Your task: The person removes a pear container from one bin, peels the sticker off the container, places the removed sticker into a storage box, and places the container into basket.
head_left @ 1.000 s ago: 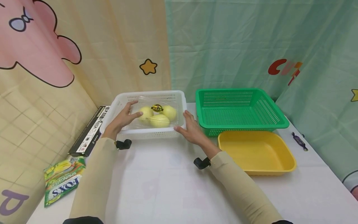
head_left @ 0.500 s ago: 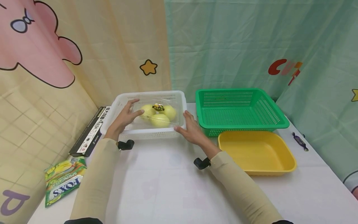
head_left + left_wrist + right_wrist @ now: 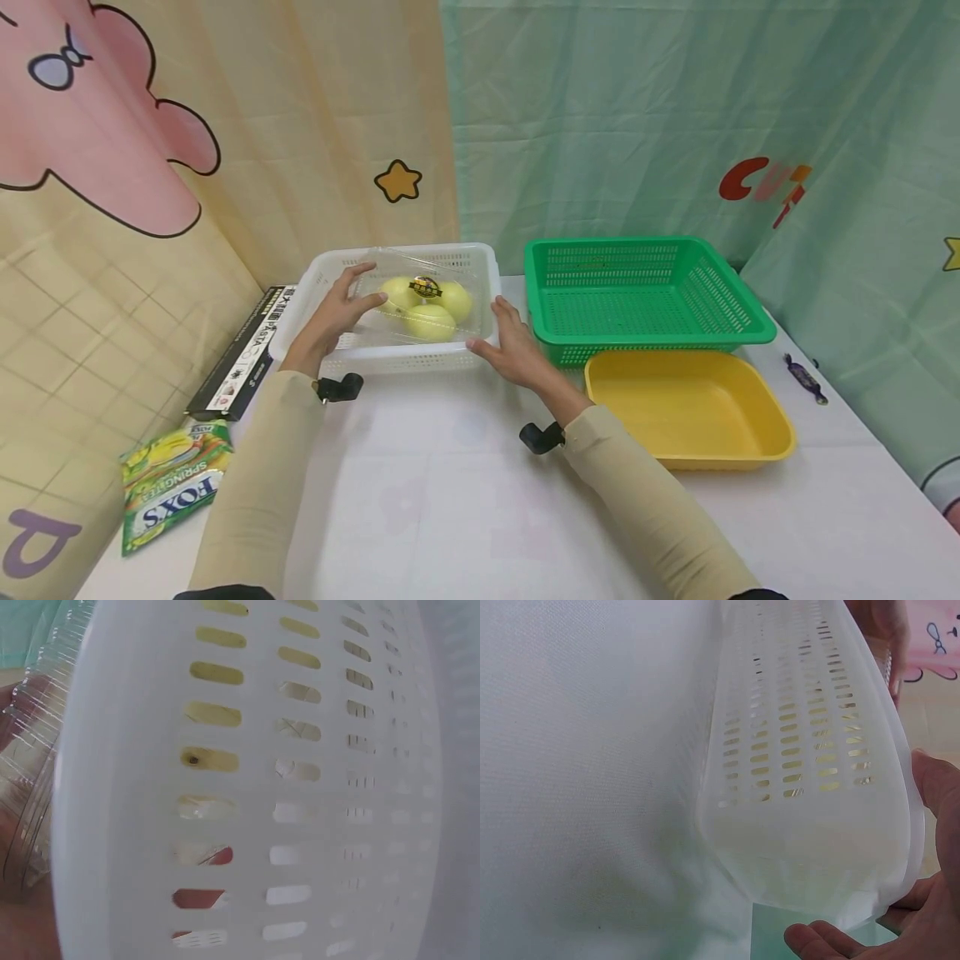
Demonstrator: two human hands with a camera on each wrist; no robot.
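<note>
A clear plastic pack (image 3: 427, 304) of yellow-green fruits with a dark label lies in the white slotted basket (image 3: 405, 358) at the back of the table. My left hand (image 3: 360, 290) reaches into the basket and grips the pack's left end between thumb and fingers, and that end is a little raised. My right hand (image 3: 499, 333) rests with straight fingers against the basket's right front corner. The left wrist view is filled by the basket wall (image 3: 300, 787), with the clear pack (image 3: 30, 750) at its left. In the right wrist view, the basket (image 3: 810, 750) stands beside my fingers (image 3: 930, 900).
To the right of the white basket is a green slotted basket (image 3: 652, 337), with a yellow tray (image 3: 780, 433) in front of it. A wrapped candy (image 3: 802, 377) lies at the far right. A black box (image 3: 240, 358) and a green Fox's bag (image 3: 168, 483) lie at the left table edge.
My left hand has lifted and tilted the fruit pack slightly inside the white basket. The right hand has stayed on the basket's corner.
</note>
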